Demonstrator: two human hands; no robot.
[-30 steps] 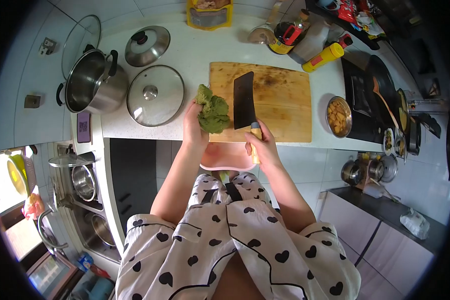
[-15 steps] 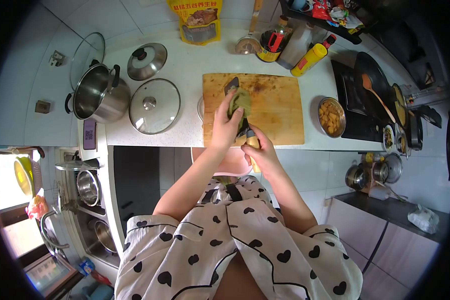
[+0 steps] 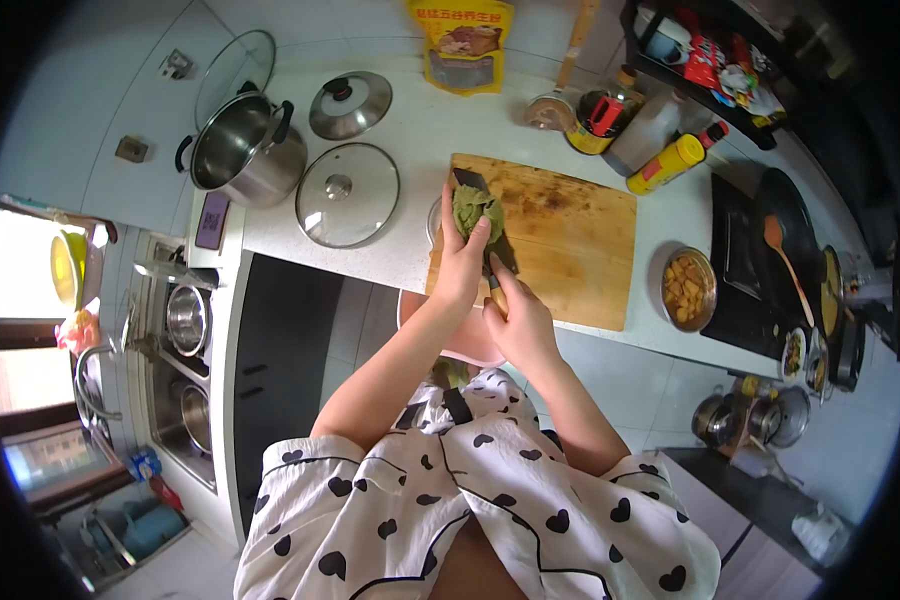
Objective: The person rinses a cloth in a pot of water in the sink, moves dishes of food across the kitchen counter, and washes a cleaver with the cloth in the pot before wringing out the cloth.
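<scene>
My left hand [image 3: 462, 260] is closed round a green cloth [image 3: 477, 212], which lies against the blade of a cleaver [image 3: 468, 179] over the left part of the wooden cutting board [image 3: 580, 240]. The cloth and fingers cover much of the blade; its dark tip and one edge show. My right hand [image 3: 520, 322] grips the cleaver's light wooden handle [image 3: 497, 295] at the board's front edge. Below the counter edge, a pink basin [image 3: 470, 345] is partly hidden behind my forearms.
Left on the counter are a steel pot [image 3: 250, 160], a glass lid [image 3: 348, 195] and a steel lid [image 3: 351, 105]. A bowl of yellow chunks [image 3: 688, 290] stands right of the board, beside the stove [image 3: 740, 250]. Bottles [image 3: 667, 165] line the back.
The green cloth, held left of the cleaver a second ago, is now against its blade, and the blade has tilted. The camera view has also turned and shifted.
</scene>
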